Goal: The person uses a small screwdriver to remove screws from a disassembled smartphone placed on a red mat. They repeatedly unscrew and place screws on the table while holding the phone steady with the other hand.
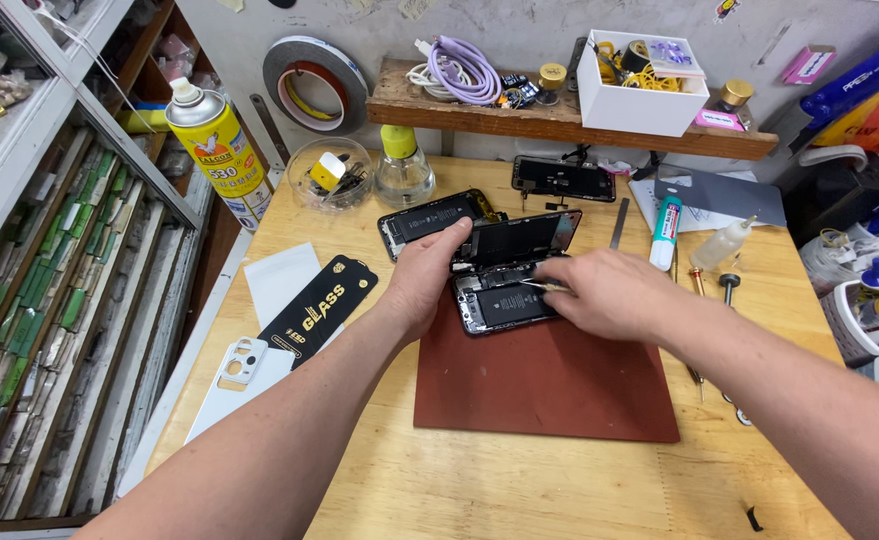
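A: What is lying nearest the viewer?

B: A dark red work mat (549,385) is lying on the wooden bench (439,480). Its near part is bare.

A: Where is the opened phone sitting?

B: The opened phone (504,300) is resting on the mat's far left corner, between the two hands, with its black battery facing up. Its screen panel (519,240) is standing tilted up from the far edge of the body.

A: What is the left hand doing?

B: The left hand (427,275) is closing round the screen panel's left end, thumb on top, holding it raised.

A: And the right hand?

B: The right hand (609,295) is lying over the phone's right side, fingers pinching thin metal tweezers (539,285) whose tip is pointing into the phone's upper interior.

A: What is lying to the left?

B: A black packaging sleeve (319,310) and a white back cover (239,375) are lying well apart from the hands.

A: And farther back?

B: A second opened phone (429,218) is lying just behind the left hand. Beyond it a clear bottle (403,170), a glass bowl (331,175) and a yellow spray can (214,150) are standing near the wall.
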